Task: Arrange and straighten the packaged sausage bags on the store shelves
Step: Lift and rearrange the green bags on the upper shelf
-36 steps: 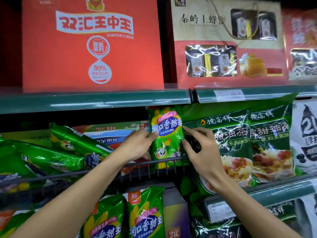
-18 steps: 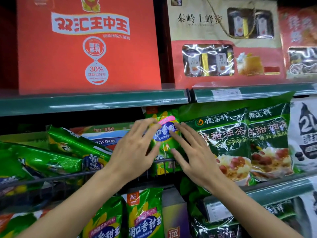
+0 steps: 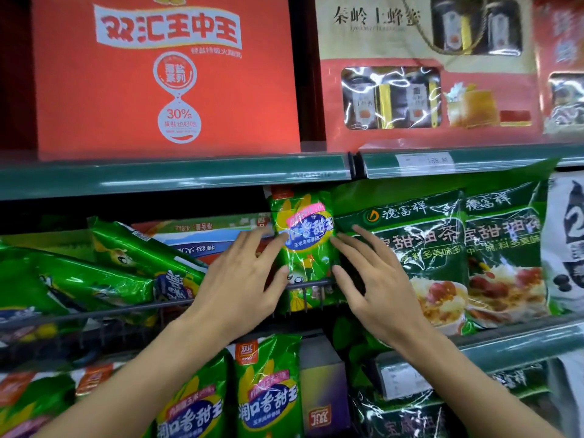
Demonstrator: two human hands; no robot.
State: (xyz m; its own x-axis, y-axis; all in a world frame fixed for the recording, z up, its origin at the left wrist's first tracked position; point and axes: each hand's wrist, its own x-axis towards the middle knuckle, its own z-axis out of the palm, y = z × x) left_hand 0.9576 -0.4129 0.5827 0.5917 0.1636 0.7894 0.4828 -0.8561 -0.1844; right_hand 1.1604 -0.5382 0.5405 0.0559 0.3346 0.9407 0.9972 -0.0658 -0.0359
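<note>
The upright bag (image 3: 301,248) stands on the middle shelf behind the wire rail (image 3: 311,284), between the left hand (image 3: 243,286) and right hand (image 3: 376,292). Toppled bags (image 3: 104,273) lie to its left, tea bags (image 3: 420,248) to its right. Boxes (image 3: 164,77) occupy the shelf above.

A shop: green shelf rails (image 3: 177,178) carry a price label (image 3: 425,161), seemingly reading 188, with boxed gift sets (image 3: 423,71) above and packaged sausage bags (image 3: 301,245) stocked below.
</note>
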